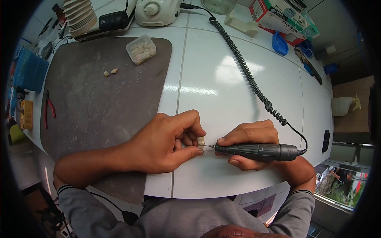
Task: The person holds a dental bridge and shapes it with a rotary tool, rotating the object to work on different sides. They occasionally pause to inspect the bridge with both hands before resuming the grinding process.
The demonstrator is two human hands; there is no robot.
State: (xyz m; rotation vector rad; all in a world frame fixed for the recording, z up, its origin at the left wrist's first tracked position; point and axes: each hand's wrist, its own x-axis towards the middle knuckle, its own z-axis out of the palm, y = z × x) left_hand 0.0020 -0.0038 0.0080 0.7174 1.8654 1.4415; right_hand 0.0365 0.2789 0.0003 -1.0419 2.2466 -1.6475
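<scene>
At frame centre, the left hand pinches a small pale piece between thumb and fingers; right of centre, the right hand closes around a dark handpiece, its thin bit at the piece.

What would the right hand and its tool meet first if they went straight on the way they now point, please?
Most likely the small pale piece held in the left hand: the handpiece in the right hand points its thin bit that way. Whether they already touch is unclear.
</scene>
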